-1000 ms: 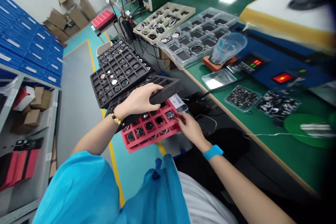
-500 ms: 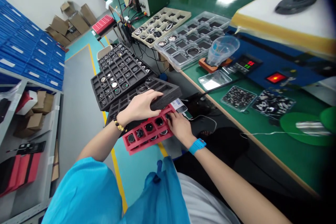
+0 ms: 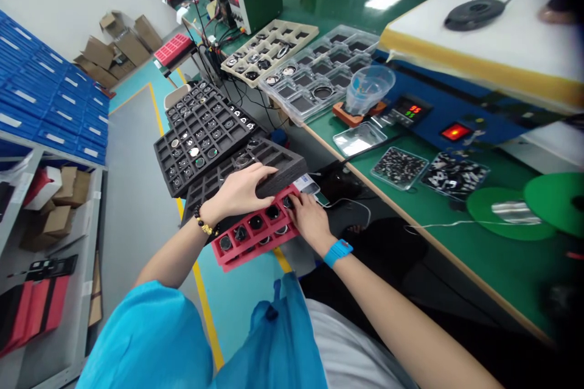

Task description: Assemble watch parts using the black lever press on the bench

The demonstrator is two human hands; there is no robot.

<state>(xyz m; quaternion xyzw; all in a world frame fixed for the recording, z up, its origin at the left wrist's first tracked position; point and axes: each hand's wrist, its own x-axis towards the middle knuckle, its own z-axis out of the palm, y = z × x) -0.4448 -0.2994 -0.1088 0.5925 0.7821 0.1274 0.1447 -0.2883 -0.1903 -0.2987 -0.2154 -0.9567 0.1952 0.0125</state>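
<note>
My left hand (image 3: pixel 244 191) grips the near edge of a black foam tray (image 3: pixel 285 164), thumb below and fingers on top, holding it tilted above a red tray. The red tray (image 3: pixel 235 258) carries round dark parts in its compartments. At its right end, my right hand (image 3: pixel 310 217) has its fingertips closed at a compartment with a small dark part (image 3: pixel 287 201). Whether the part is lifted cannot be seen. Beyond the hands, another black tray (image 3: pixel 201 134) holds many small round parts.
Along the right runs a green workbench (image 3: pixel 392 194) with a clear tray (image 3: pixel 298 103), a beige tray (image 3: pixel 274 27), a plastic cup (image 3: pixel 368 88) and a blue heating machine (image 3: pixel 429 115). Blue bins (image 3: pixel 50 85) stand on shelves at the left. A dark fingertip-like shape shows at top right.
The view has shifted slightly, so the bench items appear further left. Both hands keep nearly the same places on the trays. A dark shape has entered at top right.
</note>
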